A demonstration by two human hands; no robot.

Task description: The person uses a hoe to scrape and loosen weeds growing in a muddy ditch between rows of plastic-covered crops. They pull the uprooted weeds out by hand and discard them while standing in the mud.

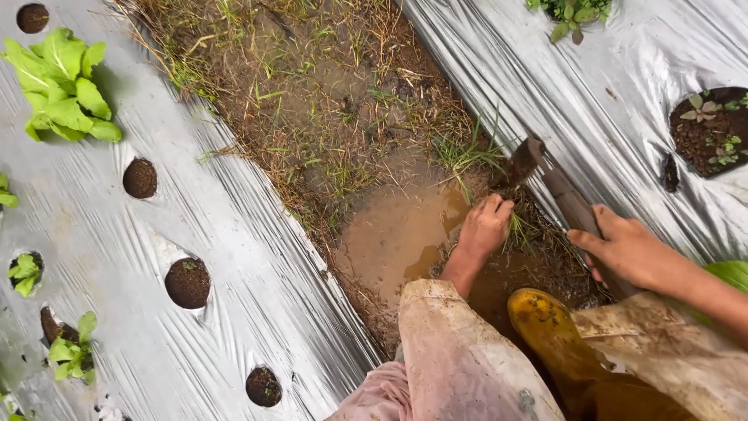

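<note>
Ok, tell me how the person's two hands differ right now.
The left hand is curled, knuckles up, gripping a tuft of grass at the muddy ground; the right hand is wrapped around the handle of a hoe-like tool. The left hand sits beside the brown puddle; the right is nearer the silver plastic sheet. Both are bare and closed on something.

You had no packages, labels, signs or screens before you at that moment.
</note>
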